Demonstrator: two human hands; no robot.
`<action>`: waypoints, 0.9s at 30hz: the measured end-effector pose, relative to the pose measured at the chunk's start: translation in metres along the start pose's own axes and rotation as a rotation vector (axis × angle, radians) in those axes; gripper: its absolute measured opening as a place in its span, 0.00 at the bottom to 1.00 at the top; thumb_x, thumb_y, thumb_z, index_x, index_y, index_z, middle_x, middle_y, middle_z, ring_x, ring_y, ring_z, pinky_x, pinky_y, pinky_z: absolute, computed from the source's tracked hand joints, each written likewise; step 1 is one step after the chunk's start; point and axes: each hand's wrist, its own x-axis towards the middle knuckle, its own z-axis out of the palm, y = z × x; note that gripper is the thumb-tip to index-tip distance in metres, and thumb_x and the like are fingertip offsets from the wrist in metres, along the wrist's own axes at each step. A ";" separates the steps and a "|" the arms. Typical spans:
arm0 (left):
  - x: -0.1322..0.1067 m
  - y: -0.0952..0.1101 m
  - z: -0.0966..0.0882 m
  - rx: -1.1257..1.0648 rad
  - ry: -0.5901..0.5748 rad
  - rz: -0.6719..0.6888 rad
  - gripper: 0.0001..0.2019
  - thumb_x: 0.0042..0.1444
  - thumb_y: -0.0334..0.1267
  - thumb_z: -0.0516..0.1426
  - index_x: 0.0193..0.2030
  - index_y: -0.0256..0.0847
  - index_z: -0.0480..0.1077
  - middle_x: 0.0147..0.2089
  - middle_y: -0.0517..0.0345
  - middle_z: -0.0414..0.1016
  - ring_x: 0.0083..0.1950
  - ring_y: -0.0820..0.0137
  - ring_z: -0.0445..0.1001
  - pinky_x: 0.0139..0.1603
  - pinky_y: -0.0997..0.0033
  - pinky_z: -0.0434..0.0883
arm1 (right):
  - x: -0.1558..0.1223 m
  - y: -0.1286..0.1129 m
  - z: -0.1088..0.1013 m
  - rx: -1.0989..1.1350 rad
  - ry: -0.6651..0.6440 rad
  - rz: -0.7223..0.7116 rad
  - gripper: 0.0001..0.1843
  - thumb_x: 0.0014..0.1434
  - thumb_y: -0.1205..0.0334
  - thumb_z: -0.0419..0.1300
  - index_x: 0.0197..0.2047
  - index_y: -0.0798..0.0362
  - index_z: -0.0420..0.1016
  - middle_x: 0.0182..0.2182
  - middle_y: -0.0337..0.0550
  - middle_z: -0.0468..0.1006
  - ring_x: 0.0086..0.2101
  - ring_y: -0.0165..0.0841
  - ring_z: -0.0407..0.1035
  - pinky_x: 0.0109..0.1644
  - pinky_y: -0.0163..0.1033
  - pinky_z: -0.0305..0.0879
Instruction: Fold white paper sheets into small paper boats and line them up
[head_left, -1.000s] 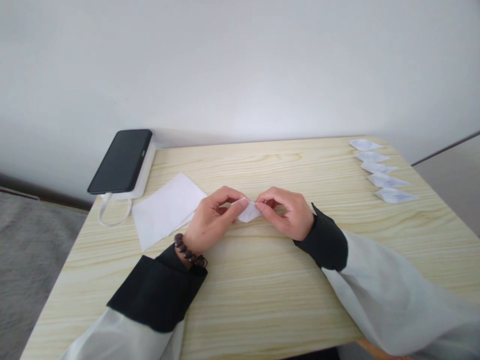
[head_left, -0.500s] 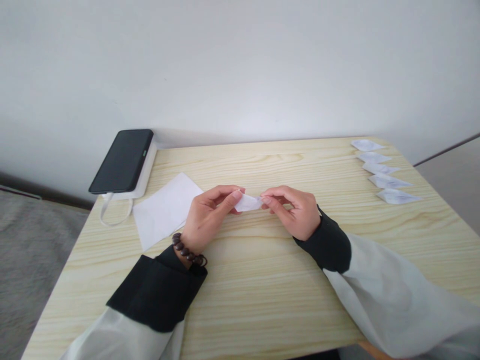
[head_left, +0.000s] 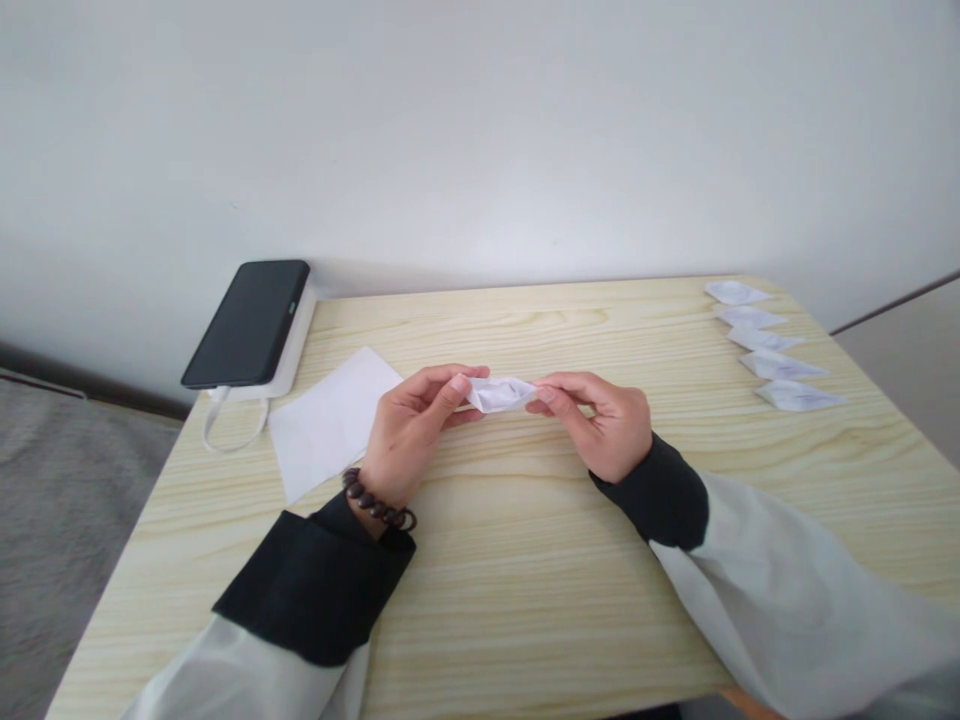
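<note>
A small folded white paper boat [head_left: 501, 394] is held between my two hands above the middle of the table. My left hand [head_left: 412, 420] pinches its left tip between thumb and fingers. At the opposite tip, the thumb and forefinger of my right hand [head_left: 596, 418] are closed on the paper. The boat's hollow faces up, with creased walls around it. Just left of my left hand lies flat white paper [head_left: 330, 420], partly covered by that hand and wrist.
Several folded paper boats [head_left: 799, 395] form a column at the table's right side. A black phone-like device [head_left: 247, 322] rests on a white box [head_left: 294, 345] at the back left, with a white cable [head_left: 238, 440] looping onto the wooden table [head_left: 510, 600]. A wall stands behind.
My hands have moved slightly apart, the right one shifting right. The paper between them has spread wider, and its hollow now shows.
</note>
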 end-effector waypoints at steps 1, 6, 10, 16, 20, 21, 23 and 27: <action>0.000 0.000 0.000 -0.019 -0.003 -0.003 0.09 0.54 0.41 0.61 0.39 0.38 0.73 0.46 0.53 0.78 0.44 0.69 0.76 0.41 0.72 0.76 | 0.000 0.000 0.000 0.003 0.008 0.004 0.05 0.60 0.62 0.58 0.38 0.51 0.75 0.29 0.39 0.82 0.30 0.31 0.78 0.33 0.33 0.75; 0.000 0.000 0.002 -0.063 0.006 -0.018 0.09 0.54 0.41 0.60 0.37 0.37 0.71 0.46 0.53 0.78 0.43 0.71 0.76 0.46 0.70 0.76 | 0.000 0.000 0.001 0.055 0.045 0.033 0.05 0.60 0.62 0.58 0.39 0.51 0.75 0.28 0.38 0.82 0.29 0.31 0.78 0.34 0.33 0.76; -0.001 0.001 0.003 -0.025 0.015 -0.007 0.11 0.54 0.44 0.60 0.37 0.37 0.69 0.48 0.50 0.77 0.46 0.68 0.76 0.49 0.65 0.75 | 0.000 0.002 0.001 0.056 0.051 0.065 0.06 0.61 0.61 0.58 0.39 0.51 0.74 0.29 0.40 0.82 0.29 0.32 0.78 0.34 0.34 0.76; -0.001 0.001 0.002 0.190 -0.070 0.101 0.09 0.57 0.40 0.57 0.39 0.36 0.69 0.50 0.47 0.76 0.48 0.66 0.76 0.52 0.63 0.72 | 0.004 0.006 0.001 0.037 -0.094 -0.025 0.05 0.61 0.64 0.55 0.41 0.52 0.69 0.40 0.45 0.81 0.35 0.31 0.78 0.38 0.35 0.75; -0.001 0.001 -0.001 0.284 -0.136 0.114 0.07 0.57 0.38 0.57 0.39 0.37 0.68 0.52 0.46 0.75 0.52 0.64 0.74 0.53 0.62 0.71 | 0.005 0.006 0.000 -0.117 -0.176 -0.195 0.06 0.59 0.68 0.54 0.40 0.52 0.69 0.42 0.47 0.80 0.40 0.33 0.76 0.45 0.38 0.73; -0.002 0.001 -0.001 0.295 -0.148 0.111 0.07 0.57 0.38 0.57 0.39 0.37 0.67 0.52 0.46 0.74 0.52 0.64 0.74 0.53 0.61 0.71 | 0.005 0.006 0.000 -0.155 -0.185 -0.232 0.06 0.58 0.69 0.54 0.39 0.52 0.70 0.42 0.47 0.79 0.42 0.34 0.75 0.47 0.40 0.72; -0.002 0.000 -0.001 0.315 -0.169 0.112 0.07 0.56 0.37 0.56 0.39 0.37 0.67 0.53 0.45 0.73 0.52 0.64 0.74 0.53 0.61 0.71 | 0.005 0.006 0.001 -0.211 -0.192 -0.268 0.05 0.57 0.68 0.55 0.37 0.51 0.70 0.41 0.47 0.79 0.43 0.36 0.74 0.49 0.42 0.70; -0.003 -0.003 -0.001 0.420 -0.186 0.157 0.10 0.57 0.35 0.54 0.45 0.38 0.67 0.50 0.48 0.75 0.51 0.65 0.74 0.53 0.63 0.71 | 0.005 0.006 0.003 -0.270 -0.200 -0.281 0.02 0.55 0.66 0.58 0.35 0.51 0.69 0.37 0.46 0.79 0.39 0.36 0.73 0.46 0.43 0.69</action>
